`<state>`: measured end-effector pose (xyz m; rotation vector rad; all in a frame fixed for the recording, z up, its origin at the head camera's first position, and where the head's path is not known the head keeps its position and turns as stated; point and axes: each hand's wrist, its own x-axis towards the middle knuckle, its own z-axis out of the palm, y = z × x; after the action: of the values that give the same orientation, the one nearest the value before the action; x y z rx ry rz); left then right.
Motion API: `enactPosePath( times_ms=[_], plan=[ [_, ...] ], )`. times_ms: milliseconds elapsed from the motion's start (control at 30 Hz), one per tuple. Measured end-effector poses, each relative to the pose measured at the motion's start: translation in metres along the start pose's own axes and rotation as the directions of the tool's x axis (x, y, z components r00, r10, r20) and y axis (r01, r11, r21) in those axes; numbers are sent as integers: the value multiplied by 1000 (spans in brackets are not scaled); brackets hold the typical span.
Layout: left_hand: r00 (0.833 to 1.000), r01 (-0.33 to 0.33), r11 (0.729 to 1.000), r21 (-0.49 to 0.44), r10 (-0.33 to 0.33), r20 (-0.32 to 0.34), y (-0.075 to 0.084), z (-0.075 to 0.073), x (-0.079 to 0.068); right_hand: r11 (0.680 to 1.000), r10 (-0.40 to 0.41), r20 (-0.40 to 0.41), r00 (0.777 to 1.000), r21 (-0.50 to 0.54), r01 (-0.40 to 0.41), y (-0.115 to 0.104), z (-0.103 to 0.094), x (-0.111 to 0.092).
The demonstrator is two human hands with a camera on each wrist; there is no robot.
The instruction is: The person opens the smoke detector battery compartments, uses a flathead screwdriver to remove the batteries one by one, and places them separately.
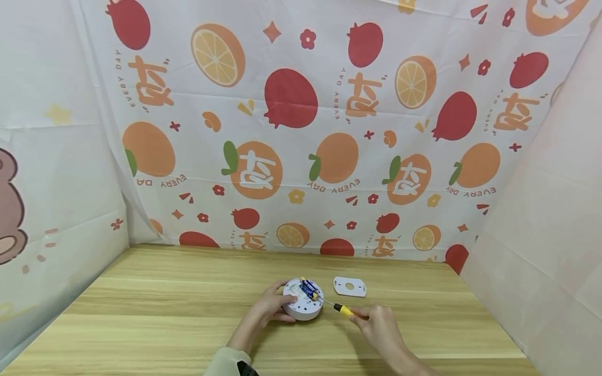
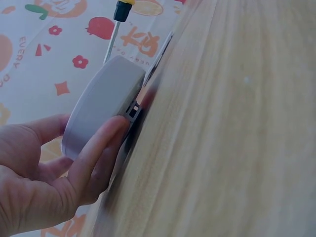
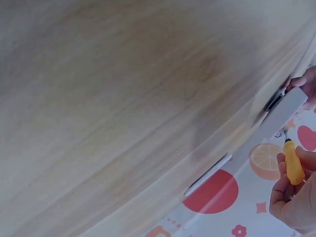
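A round white device like a smoke alarm [image 1: 303, 313] is tilted up off the wooden table, its back facing up. My left hand [image 1: 269, 304] grips it by the left side, thumb on the back and fingers beneath. Blue batteries [image 1: 308, 288] sit in a compartment in that back. My right hand [image 1: 380, 325] holds a screwdriver [image 1: 345, 310] by its yellow and black handle. The metal shaft slants left, its tip right at the near end of the batteries. In the right wrist view, thumb and fingers close around the yellow handle [image 3: 294, 167].
A flat white mounting plate [image 1: 340, 290] with a round hole in its middle lies on the table [image 1: 188, 313], just behind the screwdriver. Fruit-printed cloth [image 1: 301, 209] hangs along the table's back edge, with pale cloth at both sides.
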<state>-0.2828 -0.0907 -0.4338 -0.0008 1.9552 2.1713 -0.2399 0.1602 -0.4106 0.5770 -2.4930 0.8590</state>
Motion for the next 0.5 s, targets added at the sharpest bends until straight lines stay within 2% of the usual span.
enactPosePath(
  times_ms=[500],
  plan=[
    [1000,9,999,37,-10,23,1,-3,0,999,41,102,994,14,-43,1,-8,1]
  ],
)
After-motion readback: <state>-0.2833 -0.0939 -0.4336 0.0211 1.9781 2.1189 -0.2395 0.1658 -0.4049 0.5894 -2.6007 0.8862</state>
